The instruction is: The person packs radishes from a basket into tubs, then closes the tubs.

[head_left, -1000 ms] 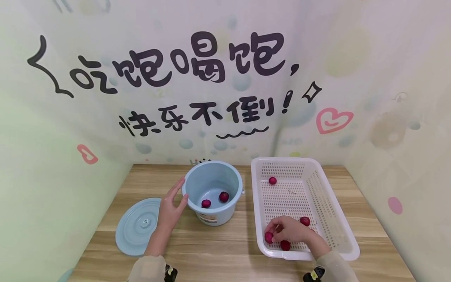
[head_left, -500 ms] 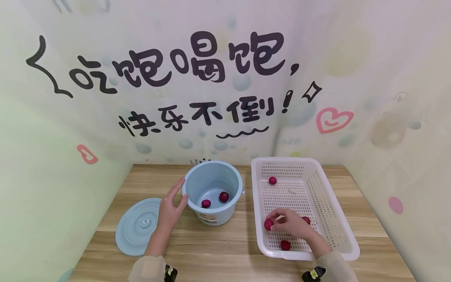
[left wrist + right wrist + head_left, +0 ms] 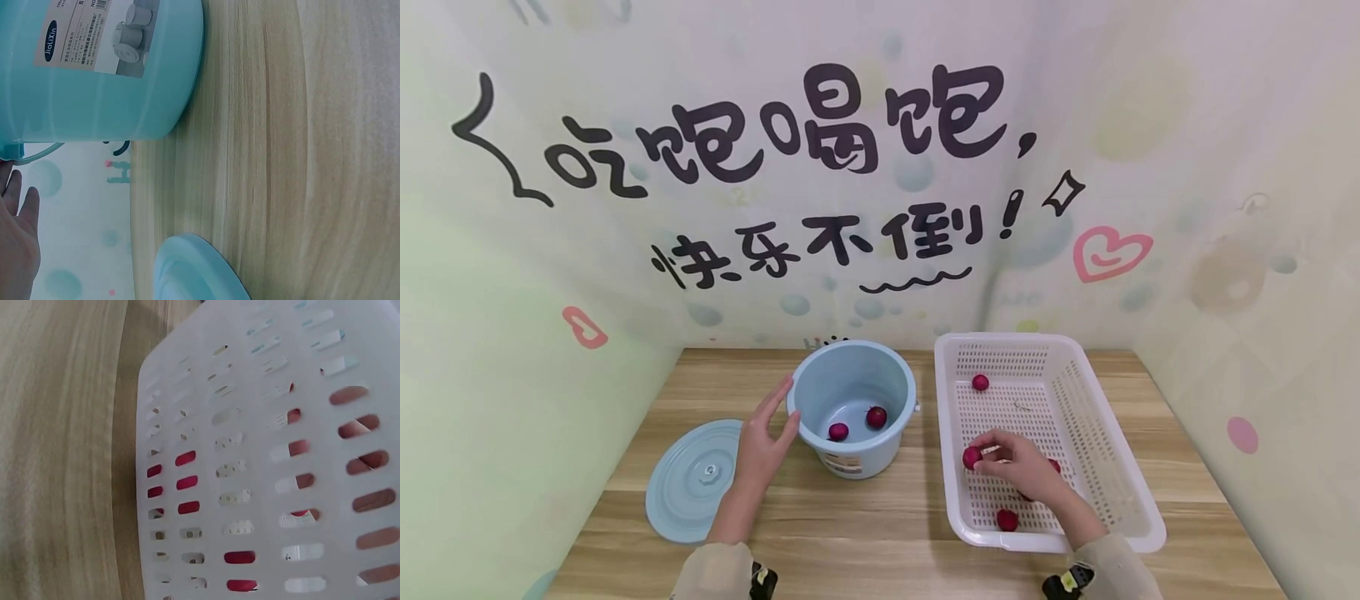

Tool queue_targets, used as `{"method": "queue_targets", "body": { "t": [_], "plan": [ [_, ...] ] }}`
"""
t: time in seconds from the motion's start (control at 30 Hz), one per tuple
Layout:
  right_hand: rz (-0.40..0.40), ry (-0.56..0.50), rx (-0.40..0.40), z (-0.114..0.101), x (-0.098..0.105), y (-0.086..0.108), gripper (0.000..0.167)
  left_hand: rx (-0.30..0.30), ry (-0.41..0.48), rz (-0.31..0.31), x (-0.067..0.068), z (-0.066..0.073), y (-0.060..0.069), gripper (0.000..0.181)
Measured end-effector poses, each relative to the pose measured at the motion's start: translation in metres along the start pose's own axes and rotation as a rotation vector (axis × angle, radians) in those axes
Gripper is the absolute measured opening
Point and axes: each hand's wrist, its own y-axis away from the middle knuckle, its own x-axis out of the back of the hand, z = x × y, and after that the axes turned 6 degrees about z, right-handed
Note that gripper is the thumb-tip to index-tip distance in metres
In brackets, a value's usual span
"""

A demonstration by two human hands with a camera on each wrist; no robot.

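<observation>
I pinch a small, round, crimson fruit-like ball (image 3: 972, 457) between the thumb and fingertips of my right hand (image 3: 1017, 467), the fingers bent and nearly closed around it. The ball is inside the outline of the white, rectangular, perforated plastic basket (image 3: 1019, 542), by its left wall; whether it clears the floor I can't tell. A fingertip pinch seems to suit something so small and round. Other crimson balls (image 3: 1007, 520) lie on the basket's floor: one toward its far end, one by its near end, two partly hidden by my hand.

Left of the basket stands a pale blue, round plastic bucket (image 3: 883, 457), upright, with two dark red balls (image 3: 876, 417) in it. My left hand (image 3: 762, 446) touches its rim with thumb and fingers spread, gripping nothing I can make out, probably to keep it steady. Farther left of the basket, a pale blue, round plastic lid (image 3: 681, 492) lies flat on the wood-grain worktop (image 3: 865, 542), leaving the bucket's mouth uncovered.

Compared with a second ago, my right hand and its ball are farther from the basket's near end; my left hand and the bucket look unchanged.
</observation>
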Motion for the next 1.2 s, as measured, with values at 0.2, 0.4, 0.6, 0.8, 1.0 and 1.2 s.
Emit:
{"method": "queue_targets", "body": {
  "t": [0.2, 0.4, 0.6, 0.8, 1.0, 1.2],
  "plan": [
    [0.083, -0.089, -0.017, -0.003, 0.002, 0.002, 0.034, -0.006, 0.003, 0.005, 0.000, 0.000, 0.000, 0.051],
    [0.115, -0.194, 0.013, -0.009, 0.004, 0.001, 0.043, -0.017, 0.007, 0.008, -0.001, -0.001, 0.000, 0.052],
    [0.131, -0.279, 0.027, -0.029, 0.005, 0.000, 0.042, -0.026, 0.007, 0.012, -0.001, -0.002, 0.000, 0.051],
    [0.146, -0.293, 0.047, -0.045, 0.004, -0.005, 0.042, -0.030, 0.008, 0.013, -0.001, -0.002, 0.000, 0.052],
    [0.157, -0.262, 0.019, -0.062, 0.001, -0.009, 0.043, -0.018, 0.003, 0.012, 0.000, -0.002, 0.000, 0.052],
    [0.150, -0.277, 0.029, -0.074, -0.007, -0.016, 0.043, 0.005, -0.016, -0.004, 0.000, -0.002, 0.001, 0.053]
  ]
}}
